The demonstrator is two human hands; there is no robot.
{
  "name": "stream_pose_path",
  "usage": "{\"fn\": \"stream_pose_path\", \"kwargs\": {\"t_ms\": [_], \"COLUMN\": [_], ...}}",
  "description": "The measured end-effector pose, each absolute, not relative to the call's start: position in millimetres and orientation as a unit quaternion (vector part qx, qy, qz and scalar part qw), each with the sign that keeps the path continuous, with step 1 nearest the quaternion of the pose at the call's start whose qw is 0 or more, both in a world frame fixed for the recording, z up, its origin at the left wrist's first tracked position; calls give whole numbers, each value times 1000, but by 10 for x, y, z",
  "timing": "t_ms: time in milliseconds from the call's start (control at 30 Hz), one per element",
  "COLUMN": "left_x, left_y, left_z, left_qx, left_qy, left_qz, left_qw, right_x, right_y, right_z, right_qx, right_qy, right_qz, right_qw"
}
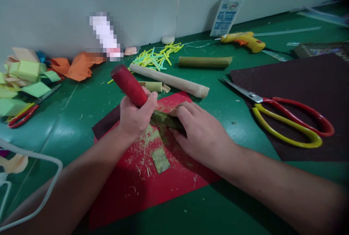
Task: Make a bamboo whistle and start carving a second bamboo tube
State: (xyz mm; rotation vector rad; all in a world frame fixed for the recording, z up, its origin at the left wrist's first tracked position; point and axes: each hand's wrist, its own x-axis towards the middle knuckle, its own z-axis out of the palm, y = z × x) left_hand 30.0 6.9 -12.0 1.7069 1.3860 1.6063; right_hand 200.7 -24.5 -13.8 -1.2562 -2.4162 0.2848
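My left hand is wrapped round a thick red handle, which tilts up to the left; whatever is at its lower end is hidden. Just right of it, my right hand grips a dark green bamboo piece, whose left end reaches my left hand. Both hands are over a red sheet strewn with pale shavings. A flat green piece lies on the sheet below the bamboo.
Beyond the hands lie a pale stick, a brown tube, cut yellow straws and a yellow glue gun. Large scissors rest at right on dark paper. Folded papers and smaller scissors are at left.
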Motion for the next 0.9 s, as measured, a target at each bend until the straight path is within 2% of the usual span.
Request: {"fn": "stream_pose_path", "kwargs": {"t_ms": [200,900], "left_x": [313,325], "left_y": [42,87], "left_z": [-123,-116], "left_qx": [639,585], "left_qy": [504,521], "left_qz": [557,594], "left_qw": [167,185], "right_x": [2005,1985], "right_y": [-291,-318], "right_z": [-112,-132], "right_qx": [-444,-441], "right_qy": [-862,-862], "right_qz": [131,119], "right_qw": [208,220]}}
